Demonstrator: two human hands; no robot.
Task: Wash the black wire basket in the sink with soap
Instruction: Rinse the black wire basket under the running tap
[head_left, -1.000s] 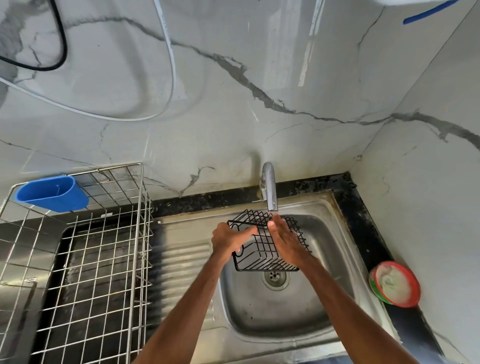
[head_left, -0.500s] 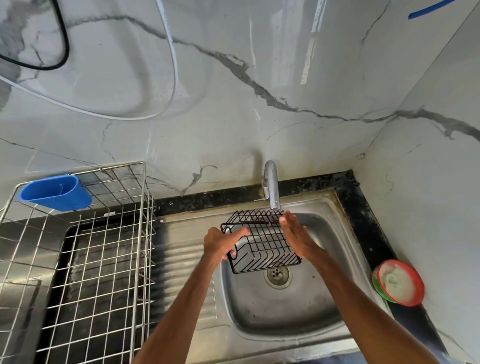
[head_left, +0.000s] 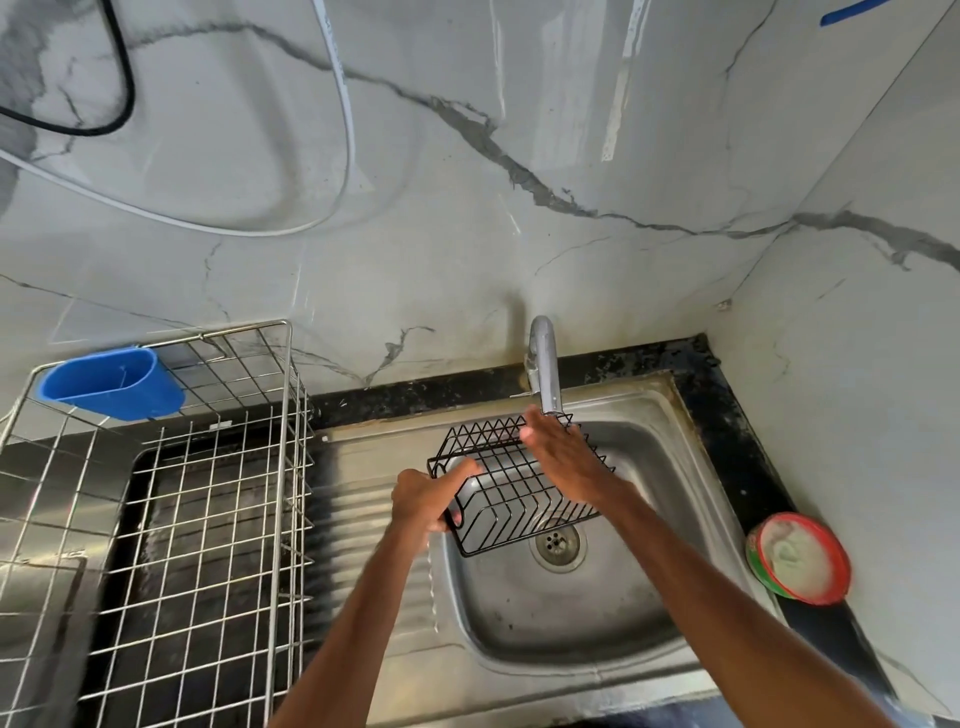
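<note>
Two hands are at the black wire basket (head_left: 511, 512). The left hand (head_left: 423, 501) grips its left end with curled fingers. The right hand (head_left: 563, 462) lies flat on it, fingers straight, just under the tap (head_left: 545, 364). The basket is tilted and held up over the sink (head_left: 571, 623), above the drain (head_left: 557, 543). A red tub (head_left: 800, 558) of white paste sits on the dark worktop (head_left: 727, 441) to the right. A silver wire rack (head_left: 208, 519) with a blue cup (head_left: 111, 382) stands to the left.

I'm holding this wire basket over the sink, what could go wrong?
Only the left hand grips the black wire basket, at one end; the right hand lies flat on it, so it could slip into the sink. Its far edge sits by the faucet and may knock it when turned.
</note>
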